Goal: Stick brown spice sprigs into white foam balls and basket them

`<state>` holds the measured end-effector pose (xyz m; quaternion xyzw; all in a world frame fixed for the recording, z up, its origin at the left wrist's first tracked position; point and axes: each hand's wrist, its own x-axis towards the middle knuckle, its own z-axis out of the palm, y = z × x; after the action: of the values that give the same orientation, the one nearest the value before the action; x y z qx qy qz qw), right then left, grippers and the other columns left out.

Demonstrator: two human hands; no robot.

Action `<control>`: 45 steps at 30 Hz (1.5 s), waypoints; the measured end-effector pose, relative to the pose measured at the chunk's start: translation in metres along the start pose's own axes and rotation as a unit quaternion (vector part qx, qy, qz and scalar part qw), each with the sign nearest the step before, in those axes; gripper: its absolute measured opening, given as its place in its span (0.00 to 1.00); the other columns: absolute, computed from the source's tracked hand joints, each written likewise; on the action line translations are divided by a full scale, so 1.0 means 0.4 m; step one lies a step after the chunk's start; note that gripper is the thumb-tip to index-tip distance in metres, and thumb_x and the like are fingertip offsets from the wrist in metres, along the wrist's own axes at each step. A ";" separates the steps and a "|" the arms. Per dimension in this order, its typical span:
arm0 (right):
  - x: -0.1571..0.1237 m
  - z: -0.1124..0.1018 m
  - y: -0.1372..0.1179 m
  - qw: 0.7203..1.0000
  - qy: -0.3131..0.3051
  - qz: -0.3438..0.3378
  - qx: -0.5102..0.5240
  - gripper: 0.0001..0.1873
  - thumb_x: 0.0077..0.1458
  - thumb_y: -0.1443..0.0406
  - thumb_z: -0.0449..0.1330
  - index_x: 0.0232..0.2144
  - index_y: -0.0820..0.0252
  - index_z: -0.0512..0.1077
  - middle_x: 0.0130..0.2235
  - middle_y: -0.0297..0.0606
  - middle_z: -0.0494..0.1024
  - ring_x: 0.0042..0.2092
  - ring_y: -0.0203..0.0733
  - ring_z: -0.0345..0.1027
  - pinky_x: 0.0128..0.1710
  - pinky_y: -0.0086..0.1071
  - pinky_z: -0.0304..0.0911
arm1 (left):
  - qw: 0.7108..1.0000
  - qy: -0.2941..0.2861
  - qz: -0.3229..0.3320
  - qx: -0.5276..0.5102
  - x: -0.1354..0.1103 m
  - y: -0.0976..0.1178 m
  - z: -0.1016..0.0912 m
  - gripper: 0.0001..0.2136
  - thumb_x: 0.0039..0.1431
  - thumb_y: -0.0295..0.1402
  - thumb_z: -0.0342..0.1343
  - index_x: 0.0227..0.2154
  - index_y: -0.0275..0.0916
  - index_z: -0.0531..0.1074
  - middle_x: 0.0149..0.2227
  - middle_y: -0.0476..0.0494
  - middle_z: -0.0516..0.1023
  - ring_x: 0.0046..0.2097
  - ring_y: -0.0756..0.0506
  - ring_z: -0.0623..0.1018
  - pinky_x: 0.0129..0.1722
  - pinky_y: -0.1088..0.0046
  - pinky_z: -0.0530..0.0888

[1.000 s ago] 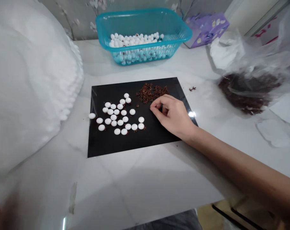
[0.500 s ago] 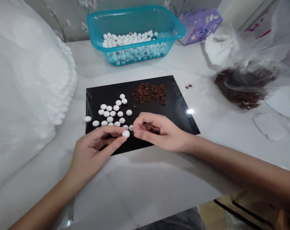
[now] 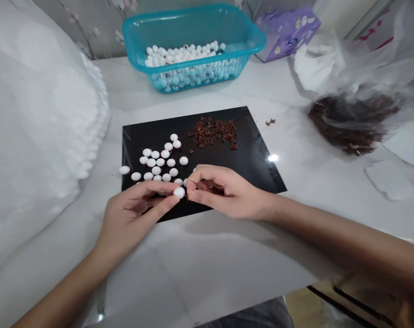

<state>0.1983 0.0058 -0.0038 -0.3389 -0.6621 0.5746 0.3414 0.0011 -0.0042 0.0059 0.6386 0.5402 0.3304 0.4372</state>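
Your left hand pinches a white bead. Your right hand pinches a tiny brown bit. Next, press them together.

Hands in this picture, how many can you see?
2. The left hand is at the front edge of the black sheet, pinching a white ball. The right hand is right beside it, with its fingertips close to that ball.

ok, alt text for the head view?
The left hand pinches a white bead over a black mat while the right hand holds a small brown bit to it. More white beads and a brown pile lie on the mat; a teal basket of beads sits beyond.
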 end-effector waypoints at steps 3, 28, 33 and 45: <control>0.000 0.001 0.000 1.000 0.000 -0.004 -0.002 0.05 0.56 0.66 0.55 0.29 0.64 0.66 0.27 0.30 0.60 0.25 0.27 0.51 0.23 0.23 0.52 | 1.000 -0.004 0.005 -0.003 0.000 -0.003 -0.001 0.06 0.47 0.32 0.63 0.31 0.46 0.77 0.32 0.54 0.80 0.31 0.54 0.78 0.32 0.85 0.75; 0.000 0.002 0.011 1.000 0.010 0.010 0.022 0.09 0.51 0.64 0.60 0.26 0.62 0.64 0.23 0.25 0.59 0.22 0.26 0.49 0.20 0.23 0.48 | 0.998 -0.012 0.061 -0.019 -0.005 -0.023 -0.003 0.08 0.46 0.30 0.63 0.30 0.51 0.77 0.31 0.61 0.80 0.33 0.57 0.79 0.37 0.90 0.75; 0.000 0.004 0.015 0.999 0.013 0.013 0.028 0.11 0.50 0.63 0.62 0.26 0.61 0.63 0.23 0.25 0.59 0.23 0.26 0.50 0.20 0.23 0.48 | 0.998 -0.014 0.064 -0.013 -0.004 -0.026 -0.002 0.08 0.45 0.30 0.63 0.29 0.51 0.77 0.31 0.60 0.80 0.32 0.56 0.79 0.35 0.89 0.76; 0.006 -0.044 0.019 0.949 0.122 -0.038 -0.289 0.06 0.56 0.64 0.54 0.36 0.61 0.68 0.33 0.35 0.66 0.30 0.31 0.60 0.26 0.25 0.57 | 0.977 0.060 0.095 0.181 0.037 -0.001 -0.080 0.05 0.49 0.37 0.59 0.31 0.47 0.75 0.30 0.56 0.77 0.29 0.53 0.73 0.30 0.80 0.69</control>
<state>0.2121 0.0180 -0.0093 -0.4651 -0.7653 0.3000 0.3287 -0.0248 0.0166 0.0173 0.7347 0.5528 0.3053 0.2479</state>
